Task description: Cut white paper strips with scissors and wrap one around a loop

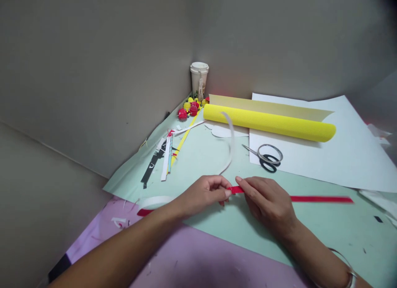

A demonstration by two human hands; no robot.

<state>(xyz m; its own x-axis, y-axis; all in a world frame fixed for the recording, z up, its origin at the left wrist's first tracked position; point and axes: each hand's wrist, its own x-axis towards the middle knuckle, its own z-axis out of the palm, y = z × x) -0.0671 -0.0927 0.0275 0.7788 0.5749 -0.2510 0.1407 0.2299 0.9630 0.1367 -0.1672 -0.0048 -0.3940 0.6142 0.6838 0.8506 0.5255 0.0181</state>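
Note:
My left hand (pixel 206 193) is closed in a pinch on a red paper strip (pixel 322 199). Closed over the same strip, a short way to the right, is my right hand (pixel 271 201); a small ribbed red stretch shows between the two. The strip's long flat end reaches out past my right hand. A blurred white strip (pixel 232 143) curls up beyond my left hand, and its lower end is hidden there. Under my left wrist, another white loop (pixel 158 201) and a red end (pixel 144 212) poke out; I cannot tell how they join.
Black-handled scissors (pixel 269 163) with a tape ring (pixel 281 152) on them lie beyond my right hand. Behind are a yellow corrugated roll (pixel 269 123), white sheets (pixel 341 155), red and yellow balls (pixel 187 110) and a cup (pixel 199 79). Paper scraps (pixel 155 162) lie left.

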